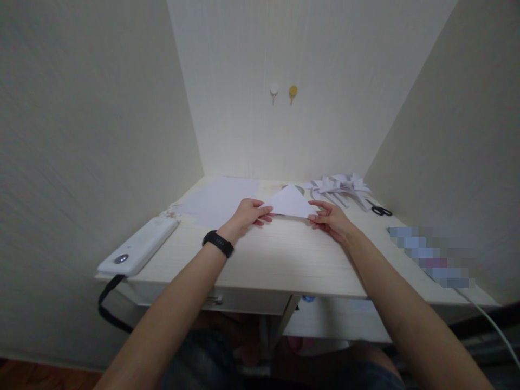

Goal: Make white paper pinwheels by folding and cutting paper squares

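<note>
A white sheet of paper folded into a triangle (291, 203) is held up over the desk, its point facing away from me. My left hand (252, 213) pinches its left corner between thumb and fingers. At the right corner, my right hand (330, 219) grips the paper the same way. The long straight edge faces me. Behind the triangle, a round greyish object (299, 189) is mostly hidden. Flat white paper sheets (221, 197) lie on the desk to the left of my left hand.
Folded paper pieces (339, 187) are heaped at the back right, beside black-handled scissors (382, 210). A white device with a black strap (140, 246) lies at the left edge. A blurred-out item (430, 257) with a cable is on the right. Walls enclose the desk (284, 260).
</note>
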The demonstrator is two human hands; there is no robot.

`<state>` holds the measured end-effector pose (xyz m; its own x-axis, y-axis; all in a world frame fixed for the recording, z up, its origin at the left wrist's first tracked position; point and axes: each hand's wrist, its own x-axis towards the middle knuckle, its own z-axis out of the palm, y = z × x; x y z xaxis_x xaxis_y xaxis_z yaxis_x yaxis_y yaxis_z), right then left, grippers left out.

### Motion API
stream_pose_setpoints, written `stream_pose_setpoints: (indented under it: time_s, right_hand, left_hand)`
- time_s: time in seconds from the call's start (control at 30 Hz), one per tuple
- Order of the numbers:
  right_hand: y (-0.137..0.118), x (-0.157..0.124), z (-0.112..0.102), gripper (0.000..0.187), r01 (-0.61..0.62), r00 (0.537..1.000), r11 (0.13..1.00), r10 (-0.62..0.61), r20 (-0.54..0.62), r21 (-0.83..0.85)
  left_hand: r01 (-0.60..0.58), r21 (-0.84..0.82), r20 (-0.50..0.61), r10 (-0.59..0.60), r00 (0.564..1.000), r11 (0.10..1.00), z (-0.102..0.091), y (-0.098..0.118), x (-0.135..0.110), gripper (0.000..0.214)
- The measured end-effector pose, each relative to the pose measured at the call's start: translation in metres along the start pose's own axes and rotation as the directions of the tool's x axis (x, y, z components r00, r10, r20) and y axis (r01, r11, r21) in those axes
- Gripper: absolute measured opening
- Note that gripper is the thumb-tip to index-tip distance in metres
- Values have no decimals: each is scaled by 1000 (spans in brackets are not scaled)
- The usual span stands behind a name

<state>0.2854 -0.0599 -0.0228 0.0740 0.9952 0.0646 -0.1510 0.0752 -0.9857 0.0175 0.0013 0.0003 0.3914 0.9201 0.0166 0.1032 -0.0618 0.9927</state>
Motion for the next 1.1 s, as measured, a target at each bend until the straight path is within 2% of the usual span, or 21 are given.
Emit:
stream_pose_setpoints:
  time_s: [0.13,0.23,0.33,0.4,0.5,0.57,0.73,0.93,1.1]
  right_hand:
    - [-1,3,-3,56,69,986,995,-56,-159,75]
    - [-4,5,-5,52,106,967,988,-76,-245,109]
    - [-4,5,-2,48,118,949,979,-62,-308,168]
    - [-3,3,4,44,69,963,978,-14,-270,197]
    - [0,0,17,36,-35,995,982,53,-87,188]
    - [2,0,25,29,-42,999,985,47,-27,168]
    - [0,3,20,23,27,993,990,-11,-118,137]
    - [-5,2,4,21,21,987,1000,-19,-158,10]
    - [-6,3,-1,18,7,985,1000,-12,-174,-31]
  left_hand:
    - [-10,-21,-71,8,997,1000,0,0,2,16]
    - [-10,-66,-138,1,990,998,1,0,3,14]
    - [-26,-136,-157,4,988,990,2,2,3,14]
    - [-45,-181,-150,17,989,982,4,3,1,16]
    - [-49,-206,-96,29,995,977,6,5,-2,20]
    - [-47,-189,-54,37,998,981,6,6,-3,22]
    - [-17,-112,-29,14,999,994,4,8,-4,19]
    - [-19,-70,5,20,1000,997,-1,9,-4,22]
    - [-20,-74,-54,16,998,997,-8,11,-2,19]
